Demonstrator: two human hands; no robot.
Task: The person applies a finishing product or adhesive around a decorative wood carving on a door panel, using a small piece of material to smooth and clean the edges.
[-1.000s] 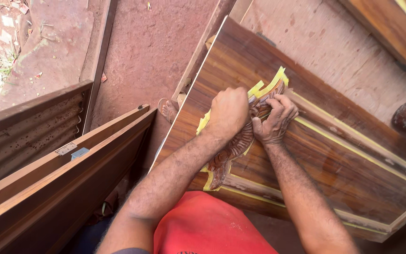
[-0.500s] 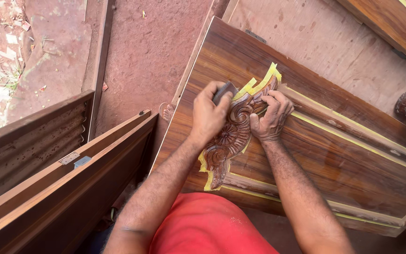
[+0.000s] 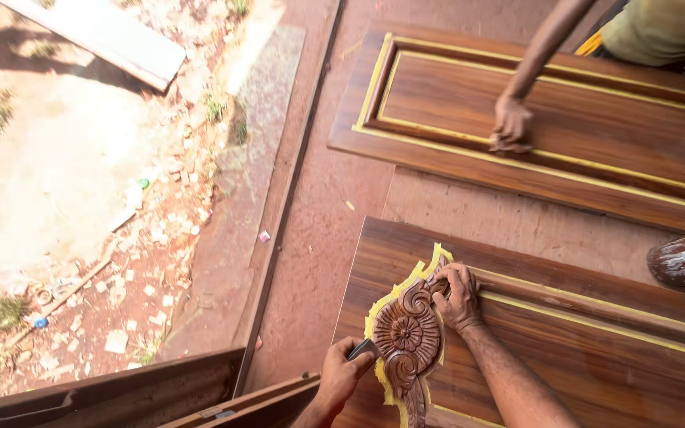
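Left hand (image 3: 342, 374) grips a small grey tool (image 3: 364, 349) at the carved wooden ornament (image 3: 408, 337); right hand (image 3: 457, 296), fingers curled, presses the ornament's far-right edge on the near door panel (image 3: 580, 357).

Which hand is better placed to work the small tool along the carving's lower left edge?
Left, probably. The left hand already grips the small dark tool right at the carved floral ornament by its yellow tape edge. The right hand rests on the ornament's upper right, seemingly steadying it.
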